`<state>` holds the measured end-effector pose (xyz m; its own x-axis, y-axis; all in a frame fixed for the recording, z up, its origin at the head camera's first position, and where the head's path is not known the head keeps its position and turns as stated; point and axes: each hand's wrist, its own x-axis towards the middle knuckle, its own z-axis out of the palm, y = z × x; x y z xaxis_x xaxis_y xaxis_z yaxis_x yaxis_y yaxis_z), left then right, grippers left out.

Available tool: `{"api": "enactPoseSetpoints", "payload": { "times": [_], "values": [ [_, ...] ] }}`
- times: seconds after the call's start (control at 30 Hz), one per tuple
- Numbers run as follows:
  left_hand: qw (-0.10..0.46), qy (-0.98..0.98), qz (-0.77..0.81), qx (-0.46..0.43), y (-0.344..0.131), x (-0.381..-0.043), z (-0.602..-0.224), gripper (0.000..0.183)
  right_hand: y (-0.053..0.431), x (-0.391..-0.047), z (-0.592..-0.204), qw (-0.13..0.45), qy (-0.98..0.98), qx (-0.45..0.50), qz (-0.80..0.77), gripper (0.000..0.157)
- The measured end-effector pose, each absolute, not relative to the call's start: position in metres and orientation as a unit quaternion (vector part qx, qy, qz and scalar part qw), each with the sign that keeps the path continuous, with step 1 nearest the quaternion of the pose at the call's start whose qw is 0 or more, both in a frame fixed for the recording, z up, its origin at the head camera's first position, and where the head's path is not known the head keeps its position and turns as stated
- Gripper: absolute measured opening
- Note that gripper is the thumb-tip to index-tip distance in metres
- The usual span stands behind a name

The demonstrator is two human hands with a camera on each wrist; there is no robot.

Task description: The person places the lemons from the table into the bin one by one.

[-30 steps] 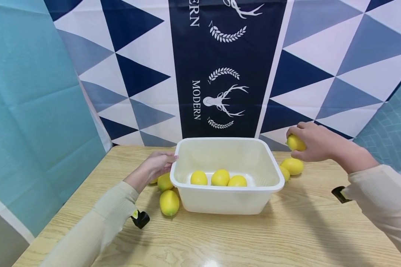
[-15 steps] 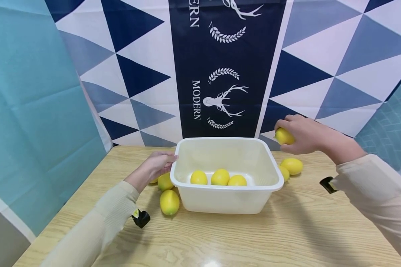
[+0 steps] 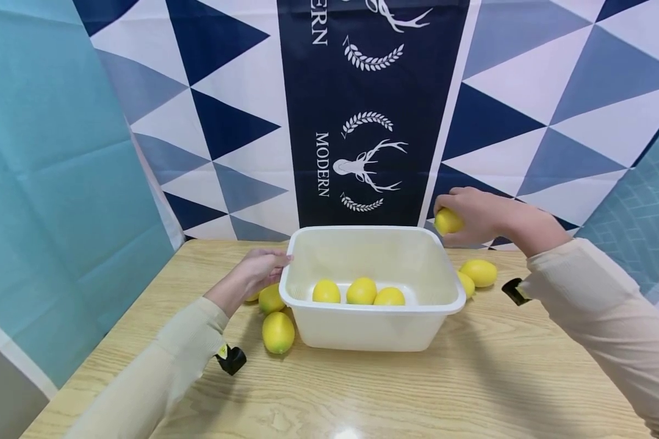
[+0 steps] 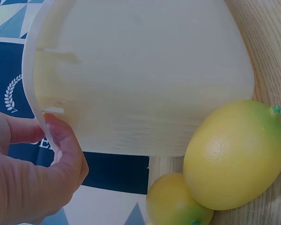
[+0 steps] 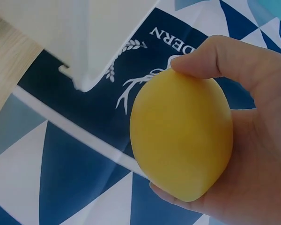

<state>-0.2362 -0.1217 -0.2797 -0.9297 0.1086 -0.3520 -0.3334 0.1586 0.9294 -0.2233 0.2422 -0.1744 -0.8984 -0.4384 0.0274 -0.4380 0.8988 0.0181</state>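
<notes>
A white plastic tub (image 3: 368, 329) stands in the middle of the table, with several yellow lemons (image 3: 362, 291) on its floor, 3 of them showing. My left hand (image 3: 257, 268) pinches the tub's left rim between thumb and fingers; the left wrist view shows this rim (image 4: 30, 79) up close. My right hand (image 3: 480, 213) holds a lemon (image 5: 181, 136) in the air, above and just outside the tub's back right corner. In the right wrist view the thumb lies over the lemon's top and the fingers wrap behind and under it.
Several lemons (image 3: 278, 333) lie on the wooden table (image 3: 362, 390) against the tub's left side. Two more lemons (image 3: 479, 273) rest by its right side. A patterned cloth (image 3: 241, 152) with triangles and a deer print hangs behind the table.
My right hand has moved left with its lemon, from over the lemons on the right to near the tub's back right corner. The left hand stays on the rim.
</notes>
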Motion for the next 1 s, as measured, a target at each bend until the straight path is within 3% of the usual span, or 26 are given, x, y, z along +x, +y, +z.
{"api": "enactPoseSetpoints", "payload": {
  "times": [1.0],
  "values": [
    [0.169, 0.745, 0.641, -0.077, -0.121, -0.235, -0.281, 0.040, 0.172, -0.234, -0.179, -0.051, -0.966, 0.251, 0.029, 0.043]
  ]
}}
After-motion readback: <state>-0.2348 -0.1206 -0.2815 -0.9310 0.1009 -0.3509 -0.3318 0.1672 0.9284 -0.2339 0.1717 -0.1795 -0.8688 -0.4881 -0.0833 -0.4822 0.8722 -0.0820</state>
